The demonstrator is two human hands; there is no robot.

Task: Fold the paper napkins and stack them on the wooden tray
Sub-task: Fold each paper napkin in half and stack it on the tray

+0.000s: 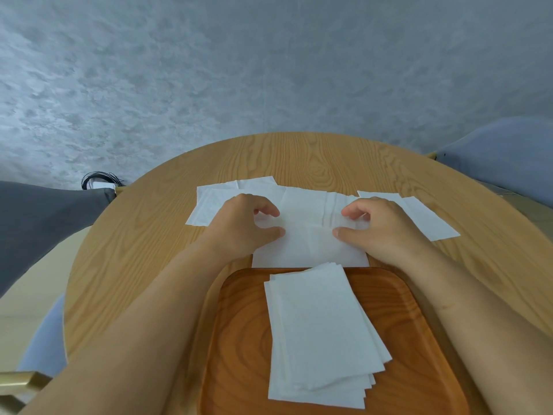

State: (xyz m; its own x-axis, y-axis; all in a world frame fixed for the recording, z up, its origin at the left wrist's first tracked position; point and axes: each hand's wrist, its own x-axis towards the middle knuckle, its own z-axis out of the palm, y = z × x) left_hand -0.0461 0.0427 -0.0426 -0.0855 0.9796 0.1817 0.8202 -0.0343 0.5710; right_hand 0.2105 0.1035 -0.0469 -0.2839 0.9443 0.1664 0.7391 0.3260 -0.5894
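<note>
A white paper napkin (309, 232) lies flat on the round wooden table (143, 244), just beyond the wooden tray (239, 339). My left hand (242, 226) rests on the napkin's left side and my right hand (380, 226) on its right side, thumbs and curled fingers pressing the sheet. A stack of several folded napkins (320, 333) sits on the tray, slightly fanned. More unfolded napkins lie behind my hands: one at the left (215, 199) and one at the right (428, 217).
A dark grey cushion or chair (42, 223) stands at the left table edge, with a coil of black cable (100, 179) beyond it. A pale blue chair (505, 154) is at the right. A grey textured wall fills the background.
</note>
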